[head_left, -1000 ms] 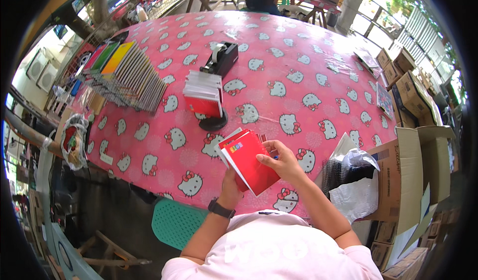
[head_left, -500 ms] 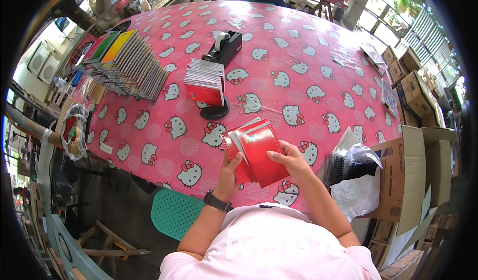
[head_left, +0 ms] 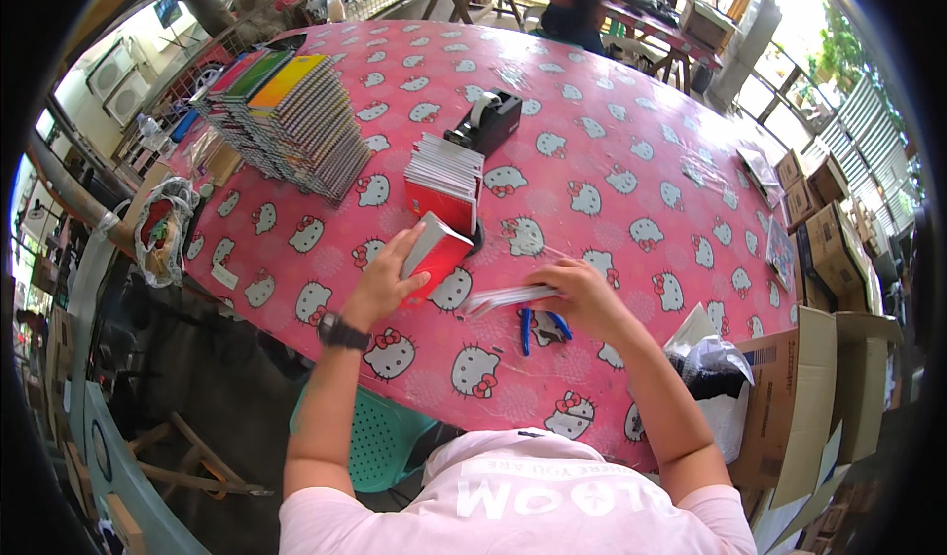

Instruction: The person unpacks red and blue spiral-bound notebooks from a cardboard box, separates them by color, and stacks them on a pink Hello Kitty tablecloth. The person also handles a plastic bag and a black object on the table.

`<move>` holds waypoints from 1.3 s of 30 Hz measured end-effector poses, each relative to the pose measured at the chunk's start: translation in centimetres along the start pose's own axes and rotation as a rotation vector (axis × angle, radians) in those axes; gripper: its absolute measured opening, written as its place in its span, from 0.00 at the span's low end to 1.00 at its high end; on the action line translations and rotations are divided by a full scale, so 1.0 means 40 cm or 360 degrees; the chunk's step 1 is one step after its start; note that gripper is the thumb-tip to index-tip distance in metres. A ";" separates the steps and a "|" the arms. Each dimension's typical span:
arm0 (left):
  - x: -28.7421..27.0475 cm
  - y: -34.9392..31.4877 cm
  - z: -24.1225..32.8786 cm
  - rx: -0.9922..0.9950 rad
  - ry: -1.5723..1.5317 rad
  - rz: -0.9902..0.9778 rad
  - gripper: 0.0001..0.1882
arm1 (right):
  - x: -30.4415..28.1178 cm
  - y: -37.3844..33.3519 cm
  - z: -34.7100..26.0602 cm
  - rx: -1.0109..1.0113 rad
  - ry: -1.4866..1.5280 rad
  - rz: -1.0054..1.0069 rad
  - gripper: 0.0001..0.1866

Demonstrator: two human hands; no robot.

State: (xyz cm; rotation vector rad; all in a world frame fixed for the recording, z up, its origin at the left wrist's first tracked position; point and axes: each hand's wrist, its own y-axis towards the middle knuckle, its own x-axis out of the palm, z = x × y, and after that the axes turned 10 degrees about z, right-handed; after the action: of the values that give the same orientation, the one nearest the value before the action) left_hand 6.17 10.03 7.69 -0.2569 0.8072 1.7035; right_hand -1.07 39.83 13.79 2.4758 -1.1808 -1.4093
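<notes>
Whereas the left hand [head_left: 387, 277] and the right hand [head_left: 584, 296] were together around one fanned bundle close to the body, they are now apart, each gripping its own lot; the work appears to have passed from handling the bundle whole to handling it in two portions. On the near part of the pink, cat-patterned counter [head_left: 434, 389], pliers with blue handles [head_left: 527, 334] lie uncovered, just below the right hand.

That hand is closed on a thin bunch of notebooks [head_left: 508, 299], held almost flat and turned edge-on, so mostly whitish edges show; blur hides how many there are. To its left and slightly farther off, the left hand has a lot of red notebooks [head_left: 446, 259] pinched, thumb on the cover. These tilt, with a smooth red cover and a thick pale block of pages along the upper left side.

Just beyond stands an upright row [head_left: 444, 182], packed tightly, white page edges upward and a red cover facing near; whether the left hand's lot touches it I cannot tell. A dark base [head_left: 479, 239] shows partly at its right. Farther back sits a black tape dispenser [head_left: 490, 121], and at the far left a tall stack of spiral-bound notebooks [head_left: 306, 126] with a yellow cover among those on top.
</notes>
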 end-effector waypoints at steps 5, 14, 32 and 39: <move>-0.035 0.122 -0.086 0.0272 0.0831 -0.0265 0.42 | 0.163 0.106 0.037 -0.0261 -0.0256 0.0038 0.15; -0.096 0.165 -0.108 0.0082 0.0967 -0.0328 0.34 | 0.334 0.184 0.052 -0.0201 -0.0008 -0.0506 0.19; -0.092 0.295 -0.198 0.0378 0.1040 -0.0676 0.33 | 0.397 0.339 0.194 -0.0130 -0.0038 -0.0876 0.26; -0.080 0.290 -0.233 0.0459 0.1295 -0.0597 0.39 | 0.404 0.328 0.211 -0.0006 -0.0090 -0.0796 0.28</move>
State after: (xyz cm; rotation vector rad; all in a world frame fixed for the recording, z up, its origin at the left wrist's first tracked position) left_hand -5.81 0.65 6.99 -0.8733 1.4731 1.0835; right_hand -10.46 22.78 2.62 2.8740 -0.5755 -1.5817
